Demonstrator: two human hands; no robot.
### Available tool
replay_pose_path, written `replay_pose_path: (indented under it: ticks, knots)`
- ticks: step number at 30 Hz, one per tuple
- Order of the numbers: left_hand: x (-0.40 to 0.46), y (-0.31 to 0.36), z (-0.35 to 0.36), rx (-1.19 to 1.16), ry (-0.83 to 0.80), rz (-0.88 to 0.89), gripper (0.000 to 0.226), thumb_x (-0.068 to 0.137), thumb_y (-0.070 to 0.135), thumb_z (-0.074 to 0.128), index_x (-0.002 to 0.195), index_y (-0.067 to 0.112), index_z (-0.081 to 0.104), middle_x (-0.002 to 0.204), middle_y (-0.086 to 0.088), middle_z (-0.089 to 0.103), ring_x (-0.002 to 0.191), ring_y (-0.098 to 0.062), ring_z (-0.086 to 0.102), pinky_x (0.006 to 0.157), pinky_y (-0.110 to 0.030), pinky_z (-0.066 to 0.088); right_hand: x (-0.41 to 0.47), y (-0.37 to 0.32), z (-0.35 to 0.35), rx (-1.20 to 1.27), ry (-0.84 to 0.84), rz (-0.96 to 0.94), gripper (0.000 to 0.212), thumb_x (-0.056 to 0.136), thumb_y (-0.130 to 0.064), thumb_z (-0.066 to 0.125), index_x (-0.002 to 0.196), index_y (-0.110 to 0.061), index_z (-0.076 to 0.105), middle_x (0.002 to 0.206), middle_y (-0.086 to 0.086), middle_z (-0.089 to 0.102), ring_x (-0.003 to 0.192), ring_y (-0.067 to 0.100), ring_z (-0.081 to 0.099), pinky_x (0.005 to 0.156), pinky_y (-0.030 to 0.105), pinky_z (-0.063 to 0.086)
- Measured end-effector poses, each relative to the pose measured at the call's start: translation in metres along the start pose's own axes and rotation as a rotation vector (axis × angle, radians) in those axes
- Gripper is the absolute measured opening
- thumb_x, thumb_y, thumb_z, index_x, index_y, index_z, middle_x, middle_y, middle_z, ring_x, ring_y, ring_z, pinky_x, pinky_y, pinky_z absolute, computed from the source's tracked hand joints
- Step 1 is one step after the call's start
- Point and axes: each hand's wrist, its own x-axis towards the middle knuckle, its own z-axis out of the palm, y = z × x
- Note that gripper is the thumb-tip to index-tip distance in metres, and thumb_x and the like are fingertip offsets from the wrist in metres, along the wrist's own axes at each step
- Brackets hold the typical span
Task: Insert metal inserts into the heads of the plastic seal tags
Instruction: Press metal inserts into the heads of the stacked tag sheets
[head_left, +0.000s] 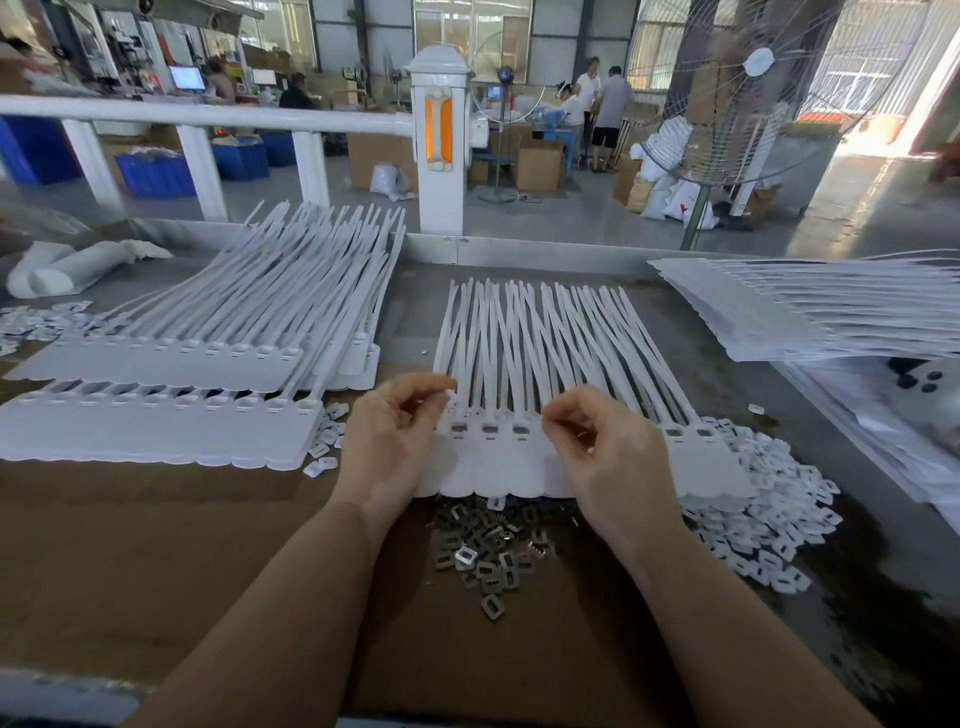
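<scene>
Head view: one joined strip of seal tags (519, 467) lies mid-table, three heads between the hands showing metal, two more heads visible at its right end. Left hand (387, 441) and right hand (605, 449) curl over it, fingertips pinched — on what, I cannot tell. Loose metal inserts (488, 551) lie heaped just below; white caps (763, 525) lie heaped at right.

The setting is a factory hall with a grey concrete floor (597, 218). A white railing (208, 117) joins a white post (440, 156) bearing an orange reflector (435, 127). A large pedestal fan (748, 93) stands at right. Blue crates (156, 174) and cardboard boxes (537, 163) rest on the floor. Daylight enters through rear windows (472, 26). Workers (602, 104) stand in the distance.
</scene>
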Motion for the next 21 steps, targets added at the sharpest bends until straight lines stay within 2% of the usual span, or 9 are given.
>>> replay_pose_path:
  ticks: [2, 4, 9, 11, 13, 15, 18, 21]
  knots:
    - [0.0027, -0.0023, -0.0005, 0.007, 0.055, -0.064, 0.026, 0.091, 0.009, 0.057, 0.081, 0.032, 0.062, 0.078, 0.013, 0.062, 0.061, 0.012, 0.052, 0.061, -0.001, 0.04, 0.0002, 0.0058, -0.0044, -0.075, 0.029, 0.012, 0.005, 0.081, 0.0, 0.067, 0.085, -0.004, 0.067, 0.076, 0.003, 0.068, 0.069, 0.015, 0.063, 0.066, 0.023, 0.053]
    - [0.0038, -0.0048, -0.0004, 0.05, 0.087, -0.099, 0.027, 0.092, 0.011, 0.055, 0.079, 0.034, 0.06, 0.075, 0.013, 0.06, 0.06, 0.011, 0.05, 0.058, -0.002, 0.039, 0.0005, 0.0089, -0.0073, -0.12, 0.036, 0.041, 0.005, 0.082, 0.0, 0.066, 0.085, -0.004, 0.067, 0.077, 0.004, 0.068, 0.07, 0.015, 0.062, 0.067, 0.02, 0.048]
    - [0.0038, -0.0084, 0.0003, 0.105, 0.097, -0.138, 0.024, 0.094, 0.014, 0.052, 0.082, 0.031, 0.063, 0.07, 0.006, 0.059, 0.057, -0.003, 0.047, 0.05, -0.005, 0.036, -0.0005, 0.0108, -0.0079, -0.136, -0.018, 0.082, 0.008, 0.081, 0.002, 0.064, 0.085, -0.004, 0.067, 0.081, 0.005, 0.067, 0.075, 0.016, 0.06, 0.072, 0.023, 0.048]
    - [0.0029, -0.0075, 0.0, 0.113, 0.1, -0.122, 0.02, 0.093, 0.013, 0.053, 0.085, 0.028, 0.064, 0.07, 0.008, 0.059, 0.057, -0.001, 0.049, 0.051, -0.004, 0.037, -0.0011, 0.0107, -0.0077, -0.156, -0.034, 0.073, 0.008, 0.08, 0.002, 0.064, 0.084, -0.004, 0.067, 0.082, 0.004, 0.066, 0.076, 0.017, 0.059, 0.071, 0.025, 0.048]
    - [0.0017, -0.0059, -0.0003, 0.129, 0.111, -0.104, 0.015, 0.092, 0.014, 0.056, 0.09, 0.026, 0.065, 0.077, 0.012, 0.061, 0.065, 0.005, 0.052, 0.057, -0.001, 0.037, -0.0021, 0.0099, -0.0075, -0.17, -0.069, 0.061, 0.008, 0.08, 0.0, 0.064, 0.085, -0.006, 0.067, 0.084, 0.003, 0.064, 0.078, 0.016, 0.058, 0.073, 0.029, 0.051]
    - [0.0013, -0.0053, -0.0002, 0.132, 0.136, -0.102, 0.011, 0.09, 0.015, 0.059, 0.093, 0.025, 0.065, 0.081, 0.013, 0.062, 0.071, 0.003, 0.053, 0.061, 0.0, 0.037, -0.0032, 0.0094, -0.0067, -0.2, -0.115, 0.026, 0.009, 0.082, -0.005, 0.064, 0.088, -0.008, 0.068, 0.088, 0.002, 0.065, 0.083, 0.016, 0.058, 0.078, 0.032, 0.051]
    - [0.0013, -0.0047, -0.0007, 0.109, 0.165, -0.124, 0.01, 0.089, 0.016, 0.06, 0.091, 0.023, 0.066, 0.08, 0.013, 0.062, 0.071, 0.002, 0.054, 0.059, 0.0, 0.037, -0.0045, 0.0107, -0.005, -0.301, -0.147, -0.015, 0.013, 0.085, -0.012, 0.062, 0.095, -0.013, 0.071, 0.095, 0.0, 0.068, 0.092, 0.019, 0.059, 0.088, 0.034, 0.045]
    - [0.0021, -0.0039, -0.0028, 0.115, 0.152, -0.125, 0.011, 0.091, 0.014, 0.058, 0.09, 0.022, 0.066, 0.08, 0.014, 0.062, 0.071, 0.002, 0.055, 0.058, 0.0, 0.038, -0.0061, 0.0102, -0.004, -0.362, -0.105, 0.002, 0.013, 0.086, -0.016, 0.063, 0.095, -0.017, 0.072, 0.097, -0.001, 0.069, 0.095, 0.021, 0.06, 0.086, 0.036, 0.042]
